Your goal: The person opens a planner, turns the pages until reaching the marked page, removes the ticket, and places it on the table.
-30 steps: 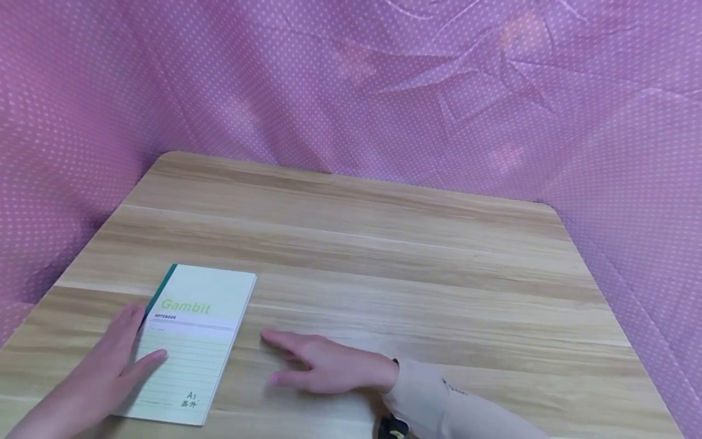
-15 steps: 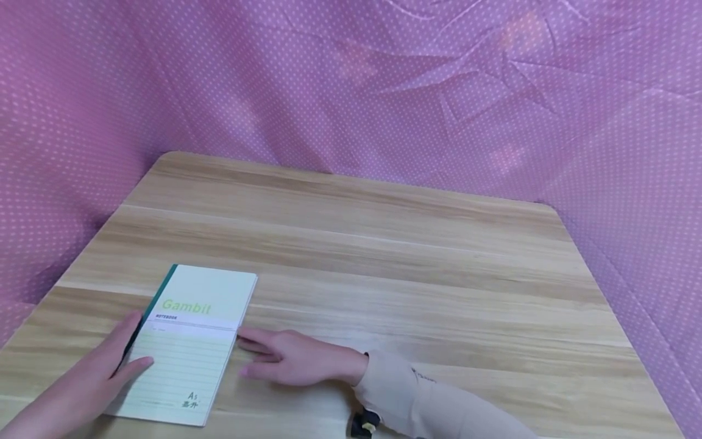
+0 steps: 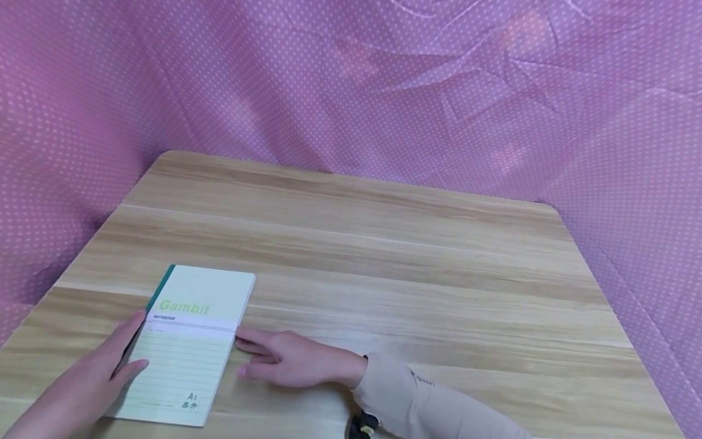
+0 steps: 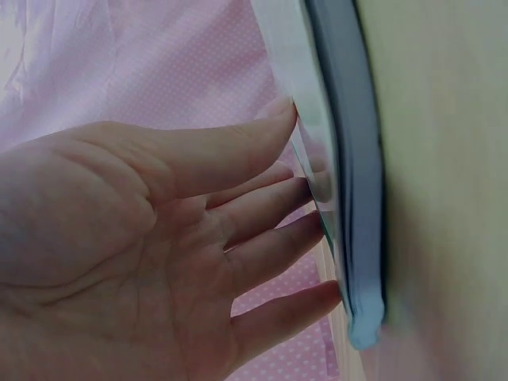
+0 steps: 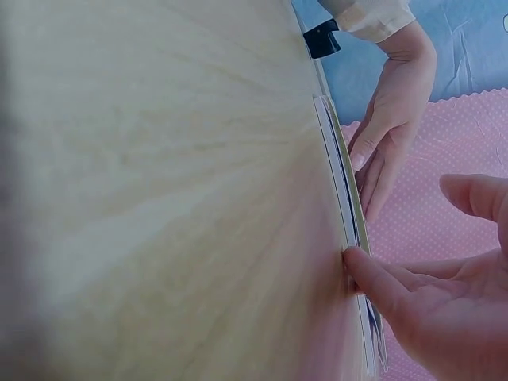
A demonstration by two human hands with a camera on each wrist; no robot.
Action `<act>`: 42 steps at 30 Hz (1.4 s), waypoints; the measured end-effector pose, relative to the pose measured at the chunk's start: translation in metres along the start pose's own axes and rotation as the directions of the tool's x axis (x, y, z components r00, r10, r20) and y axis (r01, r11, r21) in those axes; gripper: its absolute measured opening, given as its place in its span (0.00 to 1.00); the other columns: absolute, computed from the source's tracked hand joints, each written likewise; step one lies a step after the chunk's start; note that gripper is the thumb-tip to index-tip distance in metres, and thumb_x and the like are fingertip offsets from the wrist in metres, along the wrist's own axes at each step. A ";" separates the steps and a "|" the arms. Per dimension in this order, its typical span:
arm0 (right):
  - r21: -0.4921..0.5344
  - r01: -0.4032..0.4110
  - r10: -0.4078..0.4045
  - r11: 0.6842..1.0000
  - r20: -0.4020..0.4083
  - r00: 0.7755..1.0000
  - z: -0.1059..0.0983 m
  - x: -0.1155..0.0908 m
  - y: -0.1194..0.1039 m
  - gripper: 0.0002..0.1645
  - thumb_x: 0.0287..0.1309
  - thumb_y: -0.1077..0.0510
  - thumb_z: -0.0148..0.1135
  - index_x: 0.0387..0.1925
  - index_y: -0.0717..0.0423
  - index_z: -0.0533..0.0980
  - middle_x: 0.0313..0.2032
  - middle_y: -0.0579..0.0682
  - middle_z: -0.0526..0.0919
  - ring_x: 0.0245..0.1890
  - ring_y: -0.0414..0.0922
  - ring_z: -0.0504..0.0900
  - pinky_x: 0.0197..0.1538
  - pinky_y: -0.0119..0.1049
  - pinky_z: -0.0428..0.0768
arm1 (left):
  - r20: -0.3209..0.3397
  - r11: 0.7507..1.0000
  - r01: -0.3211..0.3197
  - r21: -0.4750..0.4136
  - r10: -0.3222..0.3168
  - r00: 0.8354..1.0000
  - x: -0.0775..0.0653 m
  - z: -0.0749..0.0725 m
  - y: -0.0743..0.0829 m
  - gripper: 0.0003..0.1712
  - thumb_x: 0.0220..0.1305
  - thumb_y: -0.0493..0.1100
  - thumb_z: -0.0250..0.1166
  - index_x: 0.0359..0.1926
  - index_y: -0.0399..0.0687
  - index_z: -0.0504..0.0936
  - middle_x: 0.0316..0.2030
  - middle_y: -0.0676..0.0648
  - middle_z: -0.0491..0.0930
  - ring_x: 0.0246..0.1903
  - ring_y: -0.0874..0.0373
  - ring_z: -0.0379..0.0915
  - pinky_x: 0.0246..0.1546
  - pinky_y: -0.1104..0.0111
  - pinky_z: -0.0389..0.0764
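A pale green notebook (image 3: 192, 360) with a dark green spine lies flat and closed on the wooden table. "Gambit" is printed across its cover. My left hand (image 3: 93, 378) is at its left side, fingers extended along the spine and thumb over the cover; in the left wrist view that thumb (image 4: 238, 151) touches the cover. On the opposite side, my right hand (image 3: 298, 360) touches the page edge with its fingertips, fingers nearly straight. The right wrist view shows one finger (image 5: 373, 278) against the notebook's edge (image 5: 341, 175).
The wooden table (image 3: 411, 274) stretches away behind and to the right of the notebook. A pink dotted cloth (image 3: 329, 85) hangs around the table's back and sides. A black wrist-worn device (image 3: 363, 424) sits under the right sleeve.
My right hand has moved left until its fingertips reach the notebook's right edge. My left thumb has drawn back slightly toward the spine. The notebook lies nearly where it was.
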State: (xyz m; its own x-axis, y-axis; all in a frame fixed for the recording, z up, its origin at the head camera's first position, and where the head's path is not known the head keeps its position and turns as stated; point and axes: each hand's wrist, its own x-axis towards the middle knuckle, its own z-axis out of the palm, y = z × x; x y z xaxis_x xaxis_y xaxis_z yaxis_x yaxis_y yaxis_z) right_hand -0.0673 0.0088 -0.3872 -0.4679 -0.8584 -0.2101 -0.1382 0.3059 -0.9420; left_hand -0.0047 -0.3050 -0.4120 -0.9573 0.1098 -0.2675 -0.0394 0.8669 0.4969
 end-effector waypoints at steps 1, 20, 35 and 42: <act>0.001 0.001 -0.001 1.000 -0.001 1.000 0.000 -0.001 0.000 0.39 0.71 0.55 0.55 0.76 0.56 0.52 0.72 0.48 0.59 0.61 0.32 0.70 0.56 0.19 0.70 | -0.002 1.000 -0.001 0.005 0.001 1.000 0.000 0.000 0.001 0.43 0.78 0.47 0.48 0.76 0.37 0.31 0.70 0.20 0.38 0.65 0.19 0.40 0.59 0.30 0.47; 0.069 0.051 -0.048 0.996 -0.053 0.997 -0.005 -0.020 0.011 0.38 0.70 0.58 0.56 0.76 0.55 0.52 0.72 0.48 0.59 0.64 0.33 0.67 0.58 0.22 0.70 | -0.013 0.999 -0.020 0.038 0.021 1.000 0.004 0.006 0.022 0.45 0.75 0.48 0.53 0.77 0.38 0.36 0.70 0.22 0.43 0.67 0.23 0.41 0.59 0.31 0.50; 0.018 0.069 -0.066 0.997 -0.113 0.991 -0.014 -0.040 0.021 0.36 0.72 0.56 0.54 0.75 0.59 0.54 0.72 0.50 0.60 0.66 0.35 0.65 0.62 0.25 0.66 | -0.058 0.990 -0.110 0.087 0.115 0.992 0.009 0.013 0.051 0.43 0.71 0.41 0.58 0.75 0.30 0.44 0.70 0.24 0.48 0.67 0.26 0.48 0.62 0.35 0.54; 0.033 0.070 -0.065 0.997 -0.138 0.988 -0.018 -0.050 0.025 0.36 0.72 0.56 0.54 0.74 0.62 0.54 0.72 0.51 0.60 0.67 0.37 0.64 0.64 0.26 0.66 | -0.073 0.985 -0.139 0.105 0.147 0.987 0.011 0.016 0.061 0.43 0.69 0.42 0.60 0.75 0.31 0.48 0.70 0.26 0.51 0.67 0.28 0.50 0.62 0.37 0.56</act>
State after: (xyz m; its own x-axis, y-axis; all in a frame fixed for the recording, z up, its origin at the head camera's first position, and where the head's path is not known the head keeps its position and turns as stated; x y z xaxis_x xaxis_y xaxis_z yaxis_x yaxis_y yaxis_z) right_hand -0.0631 0.0669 -0.3959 -0.5739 -0.8115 -0.1104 -0.1418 0.2313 -0.9625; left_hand -0.0127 -0.2429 -0.3981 -0.9710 0.2001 -0.1312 0.1239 0.8897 0.4394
